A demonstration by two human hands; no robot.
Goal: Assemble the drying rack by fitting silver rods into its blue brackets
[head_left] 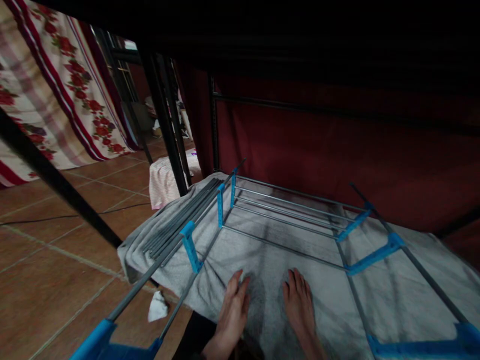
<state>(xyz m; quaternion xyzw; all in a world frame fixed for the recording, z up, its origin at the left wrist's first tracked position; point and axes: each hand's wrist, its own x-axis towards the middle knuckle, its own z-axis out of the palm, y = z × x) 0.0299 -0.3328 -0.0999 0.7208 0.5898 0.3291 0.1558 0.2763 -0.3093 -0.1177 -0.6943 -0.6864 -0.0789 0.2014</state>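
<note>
Both my hands are flat on the grey towel (pixel 262 250) draped over the drying rack (pixel 285 220): left hand (pixel 233 305) and right hand (pixel 299 300) lie palm-down, fingers straight, gripping nothing. Tiled floor (pixel 56 260) below.

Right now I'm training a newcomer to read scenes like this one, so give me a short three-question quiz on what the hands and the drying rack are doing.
1. True or false: both hands lie flat on the grey towel spread over the grey metal drying rack with blue plastic joints.
2. Which hand is nearer the blue plastic joint at the rack's folded wing: A) left hand B) right hand?
3. What lies on the brown tiled floor just below the towel's near-left edge?

Key: 1 true. 2 A. 3 a small crumpled white scrap, paper or cloth, cannot tell which.
</note>
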